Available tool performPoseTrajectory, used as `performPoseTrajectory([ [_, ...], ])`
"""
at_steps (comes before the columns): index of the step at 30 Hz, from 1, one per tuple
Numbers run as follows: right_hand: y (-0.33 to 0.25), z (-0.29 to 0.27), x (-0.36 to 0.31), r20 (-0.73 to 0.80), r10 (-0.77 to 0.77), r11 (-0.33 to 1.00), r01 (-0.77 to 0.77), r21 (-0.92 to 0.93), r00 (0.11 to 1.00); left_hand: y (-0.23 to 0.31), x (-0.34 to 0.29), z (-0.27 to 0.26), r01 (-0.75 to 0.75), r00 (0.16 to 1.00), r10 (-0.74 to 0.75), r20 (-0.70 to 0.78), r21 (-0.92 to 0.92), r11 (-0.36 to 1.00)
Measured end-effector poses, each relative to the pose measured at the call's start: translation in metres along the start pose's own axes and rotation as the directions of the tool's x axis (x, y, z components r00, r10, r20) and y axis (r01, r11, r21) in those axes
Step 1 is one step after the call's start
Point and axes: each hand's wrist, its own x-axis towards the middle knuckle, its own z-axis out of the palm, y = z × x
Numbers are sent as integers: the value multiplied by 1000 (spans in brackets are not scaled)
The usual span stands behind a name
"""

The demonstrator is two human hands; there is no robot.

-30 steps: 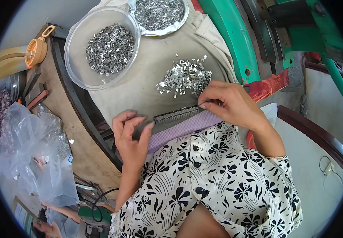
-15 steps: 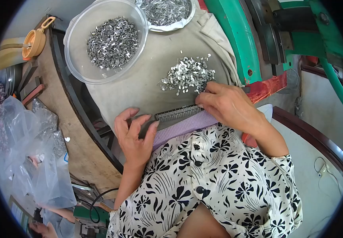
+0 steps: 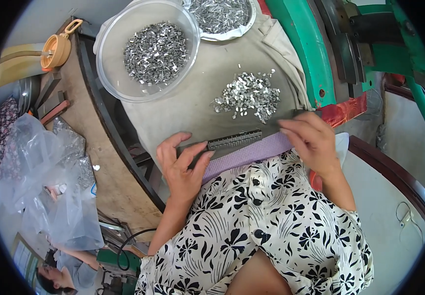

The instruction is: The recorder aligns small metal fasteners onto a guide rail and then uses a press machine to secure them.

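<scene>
A dark slotted metal strip (image 3: 235, 139) with a row of narrow teeth lies on the cloth in front of me, along a lilac woven band (image 3: 247, 156). At the strip's left end, my left hand (image 3: 180, 167) closes thumb and index finger on it, its other fingers bent above. My right hand (image 3: 315, 142) is off to the right of the strip, apart from it. Motion smears its fingertips, so whatever they hold cannot be made out. Beyond the strip, small flat silvery metal pieces (image 3: 249, 94) lie in a loose pile.
A clear plastic tub (image 3: 105, 73) of small metal parts stands at the far left of the cloth (image 3: 183, 110). Behind it is a lined bowl (image 3: 220, 35) of thin metal pieces. Green machinery (image 3: 303, 54) borders the right. Plastic bags (image 3: 70, 216) lie left; another person (image 3: 70, 273) shows lower left.
My right hand has drawn back from the strip's right end and the pile's edge, toward the right. My left hand stays at the strip's left end. The whole view has shifted slightly.
</scene>
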Motion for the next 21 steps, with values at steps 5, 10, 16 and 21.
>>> performPoseTrajectory([
  [5, 37, -4, -41, -290, 131, 973, -179, -145, 948, 2, -4, 7, -28, 999, 29, -15, 30, 999],
  [10, 58, -8, -53, -289, 160, 951, -225, -210, 944, -1, -7, 11, -73, 997, 75, -19, 58, 996],
  [16, 60, -13, -50, -209, 315, 944, -328, -28, 926, -1, -7, 11, -88, 996, 90, -28, 72, 993],
  [21, 66, -13, -55, -212, 299, 949, -313, -32, 930, 5, -4, 9, -81, 997, 82, -12, 70, 994],
])
